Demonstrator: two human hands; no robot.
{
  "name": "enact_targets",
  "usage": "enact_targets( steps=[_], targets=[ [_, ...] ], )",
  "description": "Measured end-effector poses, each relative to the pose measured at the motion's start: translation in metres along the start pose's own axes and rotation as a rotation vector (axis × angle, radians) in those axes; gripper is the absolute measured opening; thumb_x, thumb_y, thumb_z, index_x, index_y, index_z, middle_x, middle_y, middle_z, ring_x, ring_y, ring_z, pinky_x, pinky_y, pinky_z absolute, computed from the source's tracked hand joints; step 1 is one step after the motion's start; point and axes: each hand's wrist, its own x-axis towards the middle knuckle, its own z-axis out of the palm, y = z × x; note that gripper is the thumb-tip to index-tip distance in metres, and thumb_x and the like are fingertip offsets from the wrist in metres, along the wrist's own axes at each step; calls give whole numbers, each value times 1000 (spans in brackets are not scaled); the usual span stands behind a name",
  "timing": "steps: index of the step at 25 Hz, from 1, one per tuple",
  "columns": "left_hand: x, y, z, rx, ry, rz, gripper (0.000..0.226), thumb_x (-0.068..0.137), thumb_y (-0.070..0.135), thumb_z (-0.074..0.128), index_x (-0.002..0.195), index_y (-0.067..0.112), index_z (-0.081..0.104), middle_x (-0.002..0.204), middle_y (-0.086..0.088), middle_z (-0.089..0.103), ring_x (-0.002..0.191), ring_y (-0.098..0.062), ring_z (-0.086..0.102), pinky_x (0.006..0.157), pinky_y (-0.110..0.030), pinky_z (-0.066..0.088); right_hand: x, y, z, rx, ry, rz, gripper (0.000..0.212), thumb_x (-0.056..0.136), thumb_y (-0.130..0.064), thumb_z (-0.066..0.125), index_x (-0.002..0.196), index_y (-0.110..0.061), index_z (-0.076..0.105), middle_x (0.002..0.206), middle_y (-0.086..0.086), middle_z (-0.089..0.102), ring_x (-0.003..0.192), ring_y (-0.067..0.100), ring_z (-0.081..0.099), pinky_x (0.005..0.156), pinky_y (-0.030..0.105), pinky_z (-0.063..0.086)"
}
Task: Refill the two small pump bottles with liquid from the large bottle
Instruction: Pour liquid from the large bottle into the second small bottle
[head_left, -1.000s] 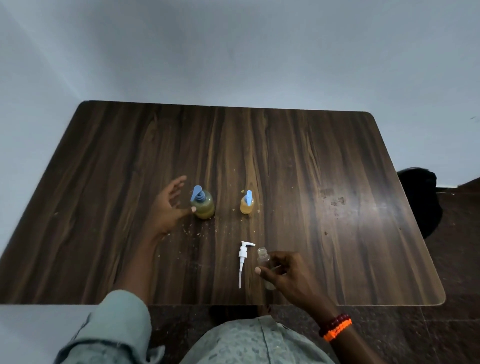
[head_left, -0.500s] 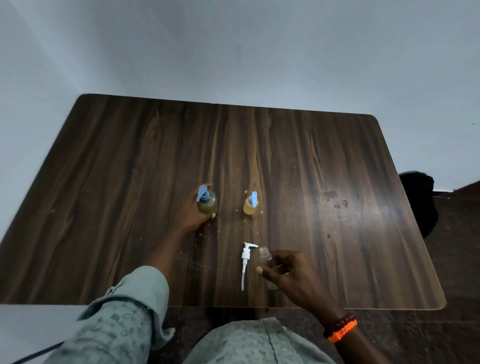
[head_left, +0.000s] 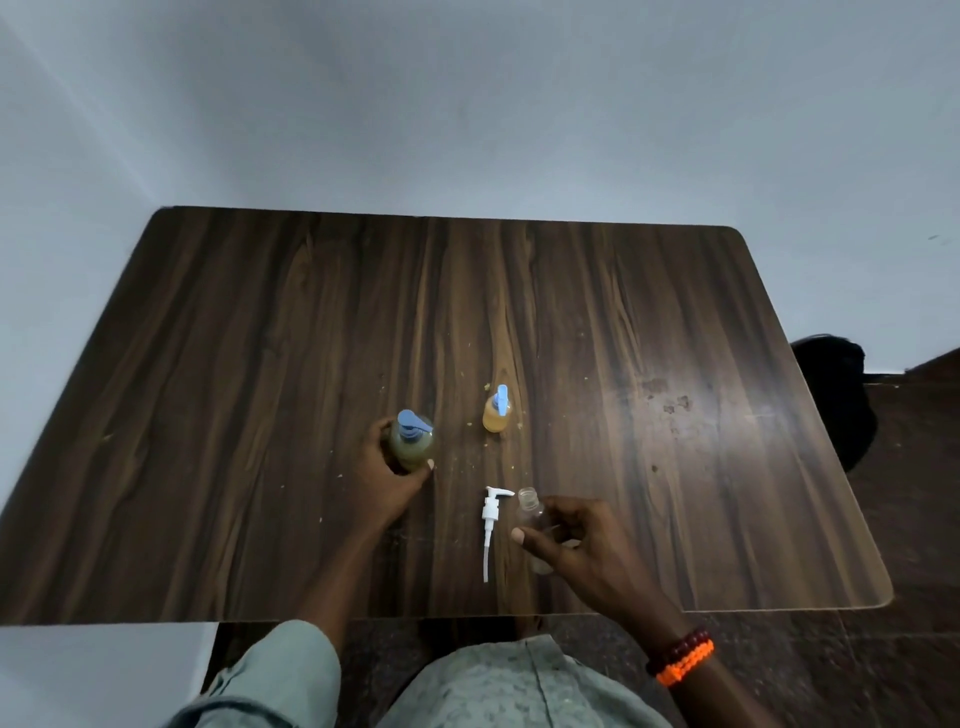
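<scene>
Inside the curl of the left hand (head_left: 387, 475): the large round bottle of greenish-yellow liquid with blue pump head (head_left: 412, 441), upright on the dark wood-grain table (head_left: 675, 467), fingers and thumb wrapped round its body. Pump not yet off.

Right hand (head_left: 582, 545) grips a small clear plastic bottle (head_left: 530, 512), neck open, apparently empty. Just left of that hand lies its white pump with dip tube (head_left: 491, 525), flat on the table. Beyond both hands, apart from each, stands a small amber-filled bottle with blue pump (head_left: 497, 410).

Risks, as judged:
- Narrow neck on clear bottle, so pouring from the wide bottle may spill.
- Empty bottle is light and may tip if grip loosens.
- Loose pump near the right hand could be knocked off the near edge.
</scene>
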Motion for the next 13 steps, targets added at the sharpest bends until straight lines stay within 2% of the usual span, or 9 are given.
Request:
enact_targets(
  steps=[2,4,6,9,11,13],
  targets=[
    [6,-6,-3,1,-45,0,80,72,10,95,140,17,53,134,-4,65,118,-20,66,102,-35,58,-1,-3,0,4,0,-18,16,92,-45,76,94,-29,79,88,-9,79,80,8,75,70,38,64],
    [15,-5,-5,20,-127,13,91,72,9,95,150,14,48,139,-3,63,123,-17,62,107,-31,53,-1,-6,1,4,-2,-46,6,92,-41,77,91,-35,78,88,-15,79,80,5,75,68,26,61],
    [23,-2,-4,33,-167,-3,86,72,10,95,147,13,53,135,-4,67,122,-18,65,107,-32,53,1,-9,1,5,13,-67,6,92,-38,79,89,-41,75,87,-18,78,79,2,74,67,18,55],
    [26,5,-1,-20,-142,-48,73,71,15,96,136,12,63,126,-5,71,114,-22,69,97,-28,57,8,-9,-1,-9,12,-71,8,92,-44,77,95,-36,76,87,-13,78,81,3,74,70,20,56],
    [22,13,-1,-75,-92,-117,80,69,23,97,138,12,58,131,-7,67,116,-25,66,103,-43,56,12,-10,-4,-19,32,-78,15,91,-45,76,97,-32,77,88,-11,78,82,3,74,71,20,57],
    [13,27,-8,-164,-31,-166,78,71,25,97,136,16,56,130,-8,66,114,-29,68,97,-49,59,15,-12,-8,-8,46,-87,16,92,-42,77,95,-27,77,87,-9,78,82,4,74,71,21,58]
  ],
)
